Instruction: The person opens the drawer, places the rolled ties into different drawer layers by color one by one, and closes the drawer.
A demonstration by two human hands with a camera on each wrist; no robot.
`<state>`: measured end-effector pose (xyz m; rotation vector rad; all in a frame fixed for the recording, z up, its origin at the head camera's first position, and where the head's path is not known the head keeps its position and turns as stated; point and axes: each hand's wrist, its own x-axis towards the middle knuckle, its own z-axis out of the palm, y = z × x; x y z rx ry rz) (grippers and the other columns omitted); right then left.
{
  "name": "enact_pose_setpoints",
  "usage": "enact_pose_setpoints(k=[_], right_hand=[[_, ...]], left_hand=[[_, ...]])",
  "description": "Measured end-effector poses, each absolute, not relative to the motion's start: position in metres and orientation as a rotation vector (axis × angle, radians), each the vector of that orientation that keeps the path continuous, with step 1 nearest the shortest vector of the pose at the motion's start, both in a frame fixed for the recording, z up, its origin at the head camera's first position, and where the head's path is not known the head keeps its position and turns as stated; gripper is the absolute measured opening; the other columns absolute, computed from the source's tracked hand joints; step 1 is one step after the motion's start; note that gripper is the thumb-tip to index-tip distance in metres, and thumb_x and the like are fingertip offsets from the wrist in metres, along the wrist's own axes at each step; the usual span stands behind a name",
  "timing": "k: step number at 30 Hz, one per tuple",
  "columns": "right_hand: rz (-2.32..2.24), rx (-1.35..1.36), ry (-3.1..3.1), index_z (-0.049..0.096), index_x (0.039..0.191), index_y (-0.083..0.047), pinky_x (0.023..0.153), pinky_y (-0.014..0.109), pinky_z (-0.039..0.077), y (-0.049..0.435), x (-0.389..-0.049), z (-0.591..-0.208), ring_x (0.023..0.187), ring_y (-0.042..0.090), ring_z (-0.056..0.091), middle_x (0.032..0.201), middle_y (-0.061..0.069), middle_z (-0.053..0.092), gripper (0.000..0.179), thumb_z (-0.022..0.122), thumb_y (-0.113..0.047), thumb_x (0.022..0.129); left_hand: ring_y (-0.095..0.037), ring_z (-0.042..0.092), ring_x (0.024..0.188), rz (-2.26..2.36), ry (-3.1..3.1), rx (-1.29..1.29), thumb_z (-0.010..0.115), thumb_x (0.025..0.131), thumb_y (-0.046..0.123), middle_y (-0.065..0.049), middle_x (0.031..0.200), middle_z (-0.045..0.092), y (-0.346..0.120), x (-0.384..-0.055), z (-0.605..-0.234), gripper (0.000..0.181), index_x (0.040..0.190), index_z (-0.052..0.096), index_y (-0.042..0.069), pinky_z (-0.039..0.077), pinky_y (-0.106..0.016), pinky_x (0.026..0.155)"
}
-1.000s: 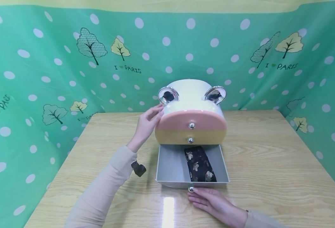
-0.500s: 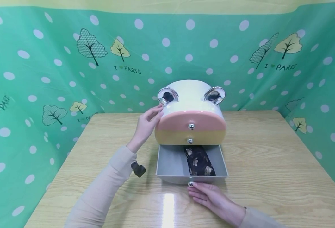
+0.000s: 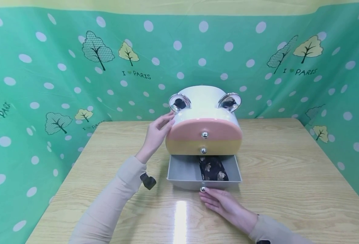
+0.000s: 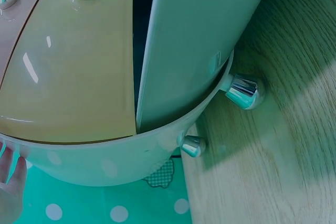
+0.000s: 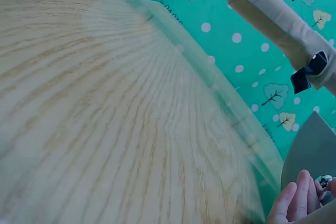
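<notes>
A drawer cabinet [image 3: 202, 101] with a white rounded body, a pink and yellow front and two chrome ear shapes stands on the table. Its grey bottom drawer [image 3: 183, 168] is partly out, and a folded dark floral cloth [image 3: 214, 171] lies inside at the right. With thumb and fingers my right hand [image 3: 226, 205] pinches the drawer's silver knob [image 3: 202, 189], also visible in the right wrist view as a chrome knob [image 5: 325, 181]. Fingers of my left hand [image 3: 157, 134] rest against the cabinet's left side, just below one ear; the left wrist view catches only those fingertips [image 4: 20, 169].
The wooden table [image 3: 283, 189] spreads around the cabinet. Two more knobs sit on the upper drawers, one being the yellow drawer's knob [image 3: 203, 150]. Silver feet [image 4: 245, 92] hold the body up. A green dotted curtain [image 3: 130, 34] hangs behind and at both sides.
The bottom drawer has slid inward toward the cabinet, with my right hand moving along at its knob. Less of the cloth shows. My left hand has stayed against the side.
</notes>
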<state>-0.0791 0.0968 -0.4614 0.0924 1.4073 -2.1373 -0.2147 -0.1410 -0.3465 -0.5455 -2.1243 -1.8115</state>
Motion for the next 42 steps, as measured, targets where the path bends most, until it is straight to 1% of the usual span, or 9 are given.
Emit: enact_pose_setpoints(k=[4, 13, 21, 25, 28, 33, 38, 42], right_hand=[[-2.139, 0.078, 1.420, 0.054, 0.112, -0.004, 0.097, 0.038, 0.039, 0.096, -0.083, -0.461, 0.101, 0.018, 0.058, 0.113, 0.015, 0.058, 0.032, 0.054, -0.024, 0.087], [-2.159, 0.112, 1.440, 0.051, 0.116, -0.001, 0.097, 0.037, 0.039, 0.095, -0.093, -0.460, 0.102, 0.019, 0.057, 0.112, 0.015, 0.059, 0.036, 0.054, -0.023, 0.088], [-2.187, 0.143, 1.427, 0.049, 0.117, -0.001, 0.100, 0.042, 0.034, 0.092, -0.101, -0.458, 0.105, 0.023, 0.055, 0.113, 0.016, 0.058, 0.035, 0.053, -0.021, 0.088], [-2.195, 0.154, 1.438, 0.046, 0.119, 0.002, 0.100, 0.042, 0.034, 0.091, -0.105, -0.458, 0.106, 0.024, 0.055, 0.114, 0.016, 0.057, 0.040, 0.053, -0.021, 0.088], [-2.209, 0.178, 1.443, 0.043, 0.122, 0.004, 0.100, 0.042, 0.034, 0.090, -0.109, -0.458, 0.107, 0.025, 0.054, 0.115, 0.017, 0.056, 0.044, 0.054, -0.021, 0.087], [-2.224, 0.225, 1.447, 0.043, 0.121, 0.004, 0.100, 0.042, 0.035, 0.088, -0.113, -0.459, 0.107, 0.025, 0.054, 0.113, 0.017, 0.057, 0.043, 0.054, -0.021, 0.087], [-2.227, 0.227, 1.447, 0.043, 0.121, 0.004, 0.100, 0.042, 0.035, 0.087, -0.117, -0.460, 0.108, 0.025, 0.054, 0.113, 0.016, 0.057, 0.043, 0.054, -0.021, 0.088], [-2.237, 0.243, 1.453, 0.042, 0.122, 0.005, 0.099, 0.042, 0.036, 0.086, -0.120, -0.460, 0.109, 0.026, 0.053, 0.114, 0.017, 0.056, 0.045, 0.054, -0.021, 0.087]], left_hand=[[-0.018, 0.048, 0.115, -1.824, -2.125, -0.540, 0.057, 0.086, 0.015, -0.007, 0.128, 0.050, -0.141, -0.213, -0.346, 0.030, 0.112, 0.057, -0.001, 0.039, -0.023, 0.097], [-0.018, 0.048, 0.115, -1.811, -2.128, -0.548, 0.057, 0.086, 0.016, -0.007, 0.128, 0.049, -0.141, -0.214, -0.347, 0.031, 0.112, 0.056, -0.001, 0.039, -0.024, 0.097], [-0.019, 0.048, 0.115, -1.815, -2.115, -0.554, 0.058, 0.086, 0.017, -0.007, 0.128, 0.050, -0.141, -0.215, -0.348, 0.031, 0.111, 0.057, -0.002, 0.040, -0.025, 0.096], [-0.018, 0.048, 0.115, -1.818, -2.126, -0.544, 0.058, 0.086, 0.016, -0.006, 0.128, 0.050, -0.141, -0.214, -0.346, 0.030, 0.111, 0.057, -0.001, 0.040, -0.024, 0.096], [-0.021, 0.048, 0.116, -1.816, -2.138, -0.542, 0.056, 0.087, 0.013, -0.010, 0.128, 0.049, -0.140, -0.209, -0.341, 0.030, 0.112, 0.056, -0.003, 0.039, -0.026, 0.097], [-0.026, 0.046, 0.117, -1.812, -2.157, -0.534, 0.054, 0.087, 0.007, -0.015, 0.129, 0.047, -0.136, -0.197, -0.328, 0.029, 0.112, 0.053, -0.008, 0.039, -0.027, 0.098], [-0.024, 0.046, 0.117, -1.825, -2.165, -0.513, 0.054, 0.087, 0.005, -0.015, 0.129, 0.047, -0.134, -0.194, -0.325, 0.028, 0.112, 0.053, -0.008, 0.039, -0.023, 0.097], [-0.025, 0.046, 0.117, -1.837, -2.149, -0.522, 0.054, 0.087, 0.005, -0.016, 0.129, 0.047, -0.135, -0.196, -0.327, 0.028, 0.112, 0.053, -0.009, 0.039, -0.024, 0.097]])
